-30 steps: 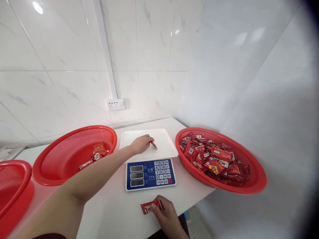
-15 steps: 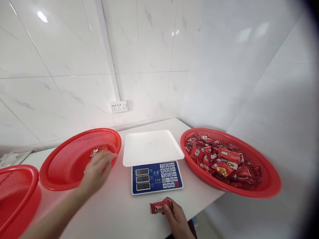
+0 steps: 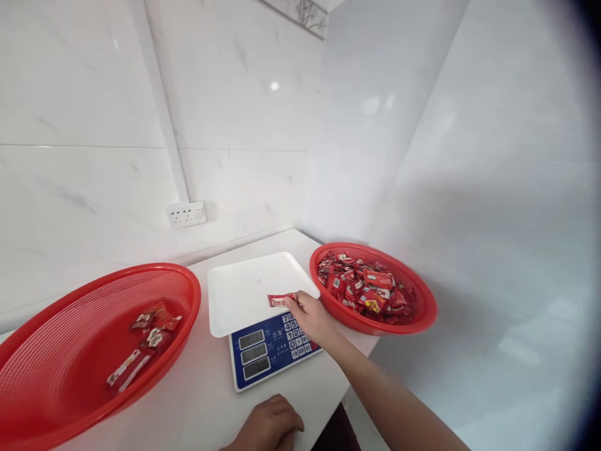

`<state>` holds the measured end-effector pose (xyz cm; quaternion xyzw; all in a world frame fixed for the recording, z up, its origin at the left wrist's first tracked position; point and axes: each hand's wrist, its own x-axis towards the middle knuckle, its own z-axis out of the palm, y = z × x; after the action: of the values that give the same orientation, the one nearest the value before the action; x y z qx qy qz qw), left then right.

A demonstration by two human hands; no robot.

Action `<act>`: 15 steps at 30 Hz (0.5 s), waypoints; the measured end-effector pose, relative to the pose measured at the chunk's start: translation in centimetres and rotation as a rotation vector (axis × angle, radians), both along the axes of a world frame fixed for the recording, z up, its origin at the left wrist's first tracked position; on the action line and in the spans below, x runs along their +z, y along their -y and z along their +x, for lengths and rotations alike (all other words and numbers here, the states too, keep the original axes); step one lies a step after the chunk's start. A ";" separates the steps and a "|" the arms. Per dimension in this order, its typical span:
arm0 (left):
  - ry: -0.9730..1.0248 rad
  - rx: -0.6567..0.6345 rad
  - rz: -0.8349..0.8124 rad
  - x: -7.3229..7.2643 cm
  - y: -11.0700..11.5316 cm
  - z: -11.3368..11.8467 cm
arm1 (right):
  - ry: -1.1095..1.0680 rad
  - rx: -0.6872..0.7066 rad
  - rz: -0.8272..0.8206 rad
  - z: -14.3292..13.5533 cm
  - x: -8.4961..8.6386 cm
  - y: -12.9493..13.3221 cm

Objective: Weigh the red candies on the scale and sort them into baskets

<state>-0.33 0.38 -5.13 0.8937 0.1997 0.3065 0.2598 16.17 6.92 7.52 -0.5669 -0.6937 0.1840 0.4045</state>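
My right hand [image 3: 310, 316] pinches one end of a small red-and-white wrapped snack [image 3: 280, 300], holding it over the front right of the white weighing pan [image 3: 248, 275]. Below the pan is the scale's blue panel [image 3: 267, 351] with number keys and three displays; my right hand covers some of the keys. My left hand [image 3: 272, 423] rests near the table's front edge, just in front of the scale, its fingers curled in and nothing seen in them. A red basket [image 3: 183, 275] on the left holds several wrapped snacks [image 3: 153, 335].
At the back right, a second red basket [image 3: 425, 313] is heaped with red wrapped snacks [image 3: 366, 288] and reaches past the table's right edge. A wall socket [image 3: 186, 214] sits behind the scale. Tiled walls bound the white table [image 3: 197, 376].
My left hand has drawn back from the left basket to the table's front. My right hand has carried the wrapped snack up and forward over the pan. The view has turned.
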 end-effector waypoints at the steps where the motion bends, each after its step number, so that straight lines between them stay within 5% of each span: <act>1: 0.007 0.046 -0.120 0.1 -0.3 -0.3 | 0.099 0.008 -0.026 -0.2 0.2 -1.2; 6: -0.035 0.202 -0.528 1.7 -1.1 -0.9 | 0.296 -0.131 -0.088 1.3 0.8 -5.8; 10: -0.099 0.127 -0.451 1.5 -1.4 -0.9 | 0.375 -0.268 -0.233 6.9 1.5 -6.8; 15: -0.100 0.112 -0.403 -0.3 -2.1 -0.6 | 0.481 -0.253 -0.655 13.6 1.3 -5.2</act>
<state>-0.98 2.50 -5.44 0.8254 0.3191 0.2295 0.4053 29.80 12.10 8.85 -0.7729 -0.5983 0.2058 0.0490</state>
